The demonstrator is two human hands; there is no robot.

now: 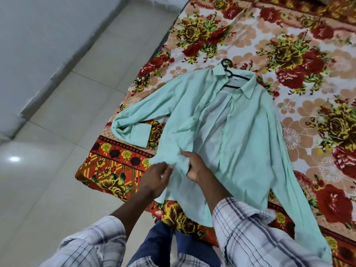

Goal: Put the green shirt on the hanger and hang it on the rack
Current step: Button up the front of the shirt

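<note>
While the green shirt (pixel 240 141) lies flat and face-up on the floral bedsheet (pixel 289 45), both hands work its open front near the lower hem. The black hanger (pixel 238 76) sits inside the collar, with its hook poking out past the collar onto the sheet and one arm and part of a lower bar showing in the neck opening. The placket is unbuttoned, so the paler inside of the back panel shows down the middle. One shirt sleeve is bent back on itself at the sheet's floor-side edge, cuff pointing inward; the other runs straight down the opposite side toward the camera. The right hand (pixel 195 167) grips the edge of the front panel, thumb on top and fingers curled under the cloth. The left hand (pixel 157 177) is just beside it on the same bunched edge; its fingertips are blurred, but it looks like a pinch on the fabric. Both forearms come out of rolled plaid cuffs (pixel 250 228), with blue trousers (pixel 159 241) below. Pale floor tiles (pixel 57 112) run beside the sheet up to a grey wall (pixel 28 26).
</note>
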